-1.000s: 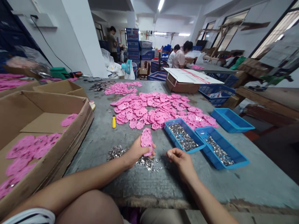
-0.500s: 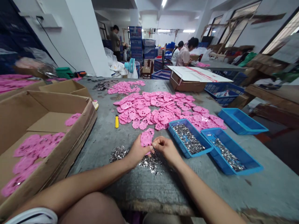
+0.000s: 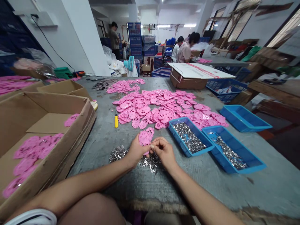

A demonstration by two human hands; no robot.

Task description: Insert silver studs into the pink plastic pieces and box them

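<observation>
My left hand [image 3: 136, 151] grips a pink plastic piece [image 3: 144, 137] just above the grey table [image 3: 150, 187]. My right hand [image 3: 164, 151] is closed in a pinch against the right edge of that same piece; whatever small part it holds is too small to make out. Both hands hover over a loose heap of small shiny metal parts [image 3: 120, 153]. A large spread of the same pink pieces [image 3: 164, 109] lies just beyond the hands.
Two blue trays of metal parts [image 3: 189, 137] [image 3: 232, 151] sit to the right, an empty blue tray [image 3: 245, 114] beyond. A cardboard box with pink pieces [image 3: 42, 137] stands left. A yellow screwdriver [image 3: 116, 120] lies nearby. Other people work at far tables.
My right hand moved left from the table up to the pink piece and now pinches at its edge. My left hand raised the piece slightly.
</observation>
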